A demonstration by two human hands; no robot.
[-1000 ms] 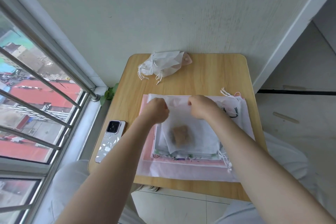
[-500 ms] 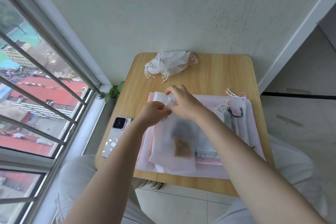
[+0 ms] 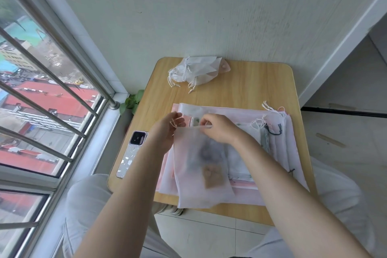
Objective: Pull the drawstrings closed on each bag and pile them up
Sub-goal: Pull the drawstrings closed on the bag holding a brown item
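At lower centre I see the translucent white bag (image 3: 201, 169) lying on the stack of flat bags (image 3: 278, 153). My left hand (image 3: 165, 132) pinches its drawstring (image 3: 174, 122) at the mouth's left corner; my right hand (image 3: 219, 129) pinches the hem. I judge I'm cinching this bag: next, pull the hands apart. The finished pile (image 3: 194, 71) sits at the table's (image 3: 251, 86) far edge.

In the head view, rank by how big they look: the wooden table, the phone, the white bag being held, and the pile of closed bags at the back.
1. wooden table
2. held white bag
3. pile of closed bags
4. phone
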